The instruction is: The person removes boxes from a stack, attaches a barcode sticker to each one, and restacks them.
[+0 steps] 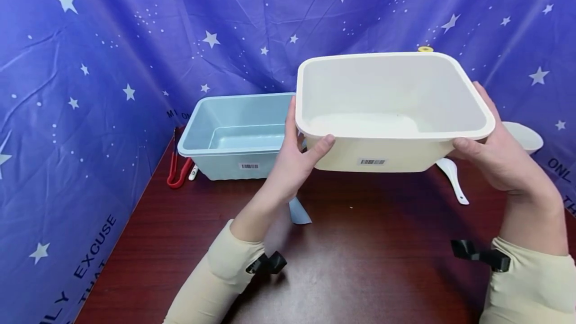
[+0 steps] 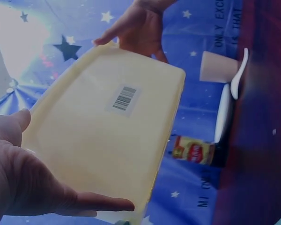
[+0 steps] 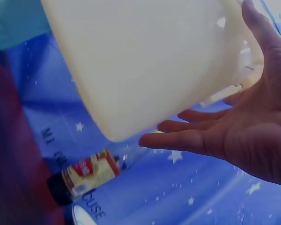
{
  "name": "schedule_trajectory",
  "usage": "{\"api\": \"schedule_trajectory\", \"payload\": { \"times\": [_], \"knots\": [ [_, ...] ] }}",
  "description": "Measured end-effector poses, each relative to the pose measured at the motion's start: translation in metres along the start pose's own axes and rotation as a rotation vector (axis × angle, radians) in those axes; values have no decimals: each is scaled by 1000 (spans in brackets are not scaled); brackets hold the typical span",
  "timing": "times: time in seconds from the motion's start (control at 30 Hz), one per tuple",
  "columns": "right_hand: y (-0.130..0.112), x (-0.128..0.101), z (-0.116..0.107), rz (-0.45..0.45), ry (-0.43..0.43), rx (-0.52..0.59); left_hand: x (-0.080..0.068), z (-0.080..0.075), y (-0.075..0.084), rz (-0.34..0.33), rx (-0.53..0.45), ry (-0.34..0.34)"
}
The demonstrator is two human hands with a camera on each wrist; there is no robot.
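Both hands hold a cream-white plastic bin (image 1: 373, 154) up over the table, its open top tilted toward me. My left hand (image 1: 294, 156) grips its left end, thumb on the front wall below the rim and fingers along the side. At the other end, my right hand (image 1: 501, 151) has its thumb by the front corner of the rim and its fingers on the end wall. A barcode sticker (image 2: 124, 99) marks the front wall in the left wrist view. Inside, the bin holds nothing visible. Close beside my left hand stands a light blue bin (image 1: 220, 165), also with a barcode sticker.
Red-handled tongs (image 1: 179, 171) lie left of the blue bin. A white spoon (image 1: 453, 181) and white dish (image 1: 526, 136) are at the right. A labelled jar (image 3: 91, 172) stands by the starry curtain. Blue paper (image 1: 298, 212) lies below my left hand.
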State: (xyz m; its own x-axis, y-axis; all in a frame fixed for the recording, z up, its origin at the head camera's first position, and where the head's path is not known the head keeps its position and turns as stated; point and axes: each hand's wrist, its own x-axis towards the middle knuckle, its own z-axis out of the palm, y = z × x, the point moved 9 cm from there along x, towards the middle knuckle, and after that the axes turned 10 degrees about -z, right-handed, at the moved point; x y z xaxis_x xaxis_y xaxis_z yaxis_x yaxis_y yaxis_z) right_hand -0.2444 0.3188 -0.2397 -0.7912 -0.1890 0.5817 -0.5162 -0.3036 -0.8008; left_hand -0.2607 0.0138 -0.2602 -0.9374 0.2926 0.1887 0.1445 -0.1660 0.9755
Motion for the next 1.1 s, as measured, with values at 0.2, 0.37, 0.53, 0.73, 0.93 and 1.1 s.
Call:
{"api": "schedule_trajectory", "payload": {
  "times": [0.2,0.37,0.53,0.73,0.93,1.1],
  "knots": [
    [-13,4,15,-64,63,33,-2,-10,13,21,-16,15],
    [-16,7,25,-86,102,50,-4,-18,23,61,-8,17],
    [-8,12,38,-67,126,47,-2,-31,29,74,31,38],
    [3,17,49,-25,156,-29,1,-47,31,45,8,32],
    [11,29,62,-9,143,-54,2,-66,29,-10,-42,31],
    [15,41,77,-31,98,-53,3,-81,33,0,-18,41]
  ]
}}
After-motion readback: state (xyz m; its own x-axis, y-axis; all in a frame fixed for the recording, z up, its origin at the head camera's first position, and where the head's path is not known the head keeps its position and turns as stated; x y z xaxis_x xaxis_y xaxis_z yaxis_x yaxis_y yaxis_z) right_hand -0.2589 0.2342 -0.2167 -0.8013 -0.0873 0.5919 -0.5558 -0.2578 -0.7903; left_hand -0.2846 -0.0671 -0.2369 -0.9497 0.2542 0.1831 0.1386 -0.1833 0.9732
